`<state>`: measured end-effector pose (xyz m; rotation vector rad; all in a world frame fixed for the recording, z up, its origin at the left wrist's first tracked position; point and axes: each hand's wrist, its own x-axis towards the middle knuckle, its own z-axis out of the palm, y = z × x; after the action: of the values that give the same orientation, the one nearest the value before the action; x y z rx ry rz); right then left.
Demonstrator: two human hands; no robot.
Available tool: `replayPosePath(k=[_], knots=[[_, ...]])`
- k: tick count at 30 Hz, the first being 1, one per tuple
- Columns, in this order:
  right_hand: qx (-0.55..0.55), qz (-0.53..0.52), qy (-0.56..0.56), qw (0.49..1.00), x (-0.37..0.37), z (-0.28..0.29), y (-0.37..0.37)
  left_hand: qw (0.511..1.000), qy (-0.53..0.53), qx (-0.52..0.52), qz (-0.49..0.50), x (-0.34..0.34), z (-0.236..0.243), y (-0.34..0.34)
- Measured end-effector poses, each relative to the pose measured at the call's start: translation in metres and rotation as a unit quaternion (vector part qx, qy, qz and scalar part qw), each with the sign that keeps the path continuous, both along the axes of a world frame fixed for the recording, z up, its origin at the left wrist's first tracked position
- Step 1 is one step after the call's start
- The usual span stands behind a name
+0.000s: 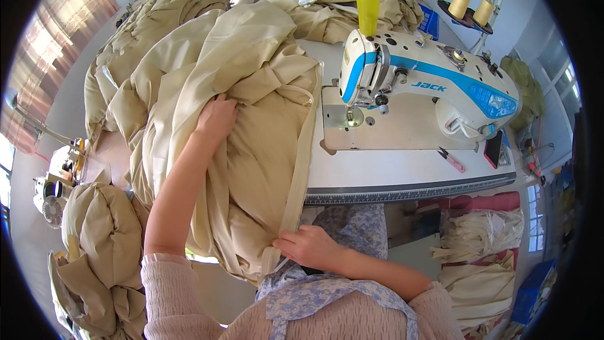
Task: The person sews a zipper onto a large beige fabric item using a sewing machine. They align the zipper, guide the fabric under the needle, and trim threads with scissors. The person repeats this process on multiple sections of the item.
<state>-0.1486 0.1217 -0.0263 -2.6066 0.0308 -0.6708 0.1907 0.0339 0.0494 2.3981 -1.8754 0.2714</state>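
A large, bunched piece of beige fabric [251,157] hangs over the front of the sewing table, left of the sewing machine. My left hand [218,116] reaches into its folds, fingers curled on the cloth and partly hidden. Lower down, my right hand [308,249] pinches the fabric's strip-like edge near its bottom corner, close to my apron. That edge strip [302,157] runs up along the right side of the cloth. The white and blue sewing machine [428,79] stands to the right, its needle area apart from the fabric.
Pink-handled thread snips [452,160] and a phone [494,150] lie on the right of the table. A yellow cup [367,0] tops the machine. Thread cones [460,1] stand behind. More beige fabric [104,233] is heaped at left; bagged pieces [481,233] lie lower right.
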Motion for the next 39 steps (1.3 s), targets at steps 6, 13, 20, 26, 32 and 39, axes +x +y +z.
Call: replayPosePath(k=[6,13,20,26,32,39], knots=[[-0.020,0.047,0.023,0.998,0.004,0.003,0.002,0.975,0.158,-0.051,-0.148,-0.120,-0.018,-0.070],[0.025,0.044,-0.025,0.998,-0.003,-0.004,0.000,0.965,0.148,-0.124,-0.177,-0.107,-0.068,-0.118],[0.006,0.052,0.056,0.997,-0.004,-0.008,-0.001,0.948,0.170,-0.202,-0.176,-0.091,-0.068,-0.136],[0.013,-0.012,0.051,0.999,-0.016,-0.010,-0.002,0.927,0.195,-0.019,-0.319,-0.122,0.001,0.008],[0.094,0.012,0.101,0.990,-0.029,0.026,-0.021,0.926,0.164,0.001,-0.339,-0.109,-0.037,0.040],[0.318,-0.177,-0.120,0.924,-0.042,0.057,-0.096,0.926,0.171,-0.002,-0.337,-0.115,-0.040,0.038]])
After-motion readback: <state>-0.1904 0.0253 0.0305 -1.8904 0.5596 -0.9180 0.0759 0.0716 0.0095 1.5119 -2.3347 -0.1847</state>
